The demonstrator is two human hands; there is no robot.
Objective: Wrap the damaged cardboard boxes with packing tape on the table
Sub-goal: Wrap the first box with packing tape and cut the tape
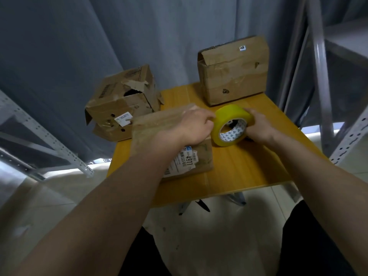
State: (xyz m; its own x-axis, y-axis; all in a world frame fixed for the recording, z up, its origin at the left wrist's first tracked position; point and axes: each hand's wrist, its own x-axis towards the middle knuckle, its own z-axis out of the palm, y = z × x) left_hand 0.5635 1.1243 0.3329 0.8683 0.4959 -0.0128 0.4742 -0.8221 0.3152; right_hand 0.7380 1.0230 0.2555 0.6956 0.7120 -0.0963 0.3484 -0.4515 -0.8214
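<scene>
While my right hand [258, 127] clamped the yellow tape roll [232, 125] above the table [249, 166], my left hand's [194, 126] fingers pinched its edge over the nearest box [201, 156].

Both hands reach forward, left hand [192, 127] pinching, right hand [258, 126] curled closed.

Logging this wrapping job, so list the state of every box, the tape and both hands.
Near box: lying flat, glossy tape already across its top.
Left box: torn open, hole in top.
Far box: upright, creased, punctured.
Tape roll: tilted on edge, held.
Left hand: pinching at roll's rim.
Right hand: grip closed on roll.
</scene>
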